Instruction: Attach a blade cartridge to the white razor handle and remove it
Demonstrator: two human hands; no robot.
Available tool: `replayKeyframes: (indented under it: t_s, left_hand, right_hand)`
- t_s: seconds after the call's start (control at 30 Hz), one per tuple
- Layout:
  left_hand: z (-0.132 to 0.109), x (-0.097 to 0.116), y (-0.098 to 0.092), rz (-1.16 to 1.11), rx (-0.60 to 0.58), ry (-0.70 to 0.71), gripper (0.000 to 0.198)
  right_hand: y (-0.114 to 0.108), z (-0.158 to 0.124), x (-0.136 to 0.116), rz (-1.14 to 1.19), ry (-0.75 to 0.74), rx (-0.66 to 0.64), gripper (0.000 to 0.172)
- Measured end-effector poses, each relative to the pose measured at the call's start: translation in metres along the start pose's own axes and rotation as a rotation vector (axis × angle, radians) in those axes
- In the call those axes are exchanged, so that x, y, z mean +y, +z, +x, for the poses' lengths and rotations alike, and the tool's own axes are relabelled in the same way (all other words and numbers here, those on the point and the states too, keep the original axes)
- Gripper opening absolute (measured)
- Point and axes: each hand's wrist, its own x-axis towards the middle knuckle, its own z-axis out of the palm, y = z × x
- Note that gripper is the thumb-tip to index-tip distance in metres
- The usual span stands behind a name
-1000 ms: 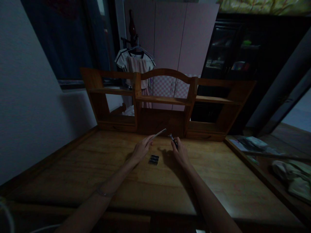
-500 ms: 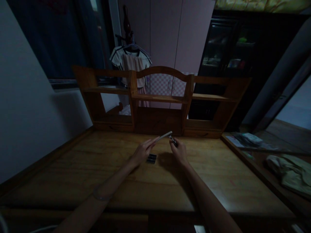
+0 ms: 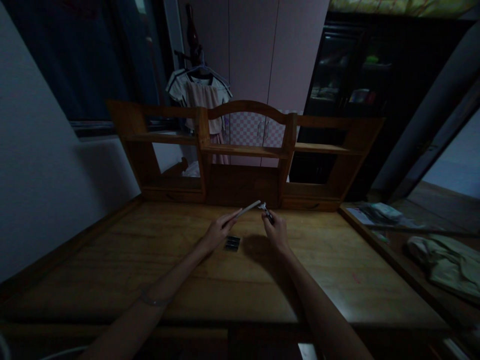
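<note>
1. At the centre of the frame, the left hand [image 3: 217, 232] pinches a pale strip [image 3: 247, 209] by its near end, far end raised toward the upper right.
2. The right hand [image 3: 277, 231] is closed around a small dark tool [image 3: 267, 214]. Its bright tip now almost meets the strip's end; a second ago a clear gap separated them.
3. A dark pack [image 3: 232, 243] lies on the counter [image 3: 337, 270] just below the left hand, as before.
4. A wooden shelf unit [image 3: 245, 150] stands behind.
</note>
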Motion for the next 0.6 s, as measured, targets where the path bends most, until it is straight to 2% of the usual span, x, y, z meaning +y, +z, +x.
replayKeyframes:
  t_s: [0.13, 0.3, 0.5, 0.6]
  left_hand:
    - [-0.0001, -0.0011, -0.0010, -0.039, 0.016, -0.021, 0.041]
    - [0.0005, -0.0002, 0.0000, -0.068, -0.048, -0.018, 0.042]
    - [0.0004, 0.0018, -0.0009, -0.069, 0.015, -0.032, 0.043]
    - [-0.0001, 0.0045, 0.0013, -0.091, -0.013, -0.034, 0.045]
  right_hand:
    - [0.0023, -0.0009, 0.0037, -0.065, 0.012, -0.006, 0.029]
    - [0.0056, -0.0016, 0.0096, -0.105, -0.006, -0.008, 0.025]
    - [0.0052, -0.0011, 0.0083, -0.110, -0.016, -0.011, 0.023]
    - [0.0046, -0.0022, 0.0069, -0.124, -0.015, -0.019, 0.023]
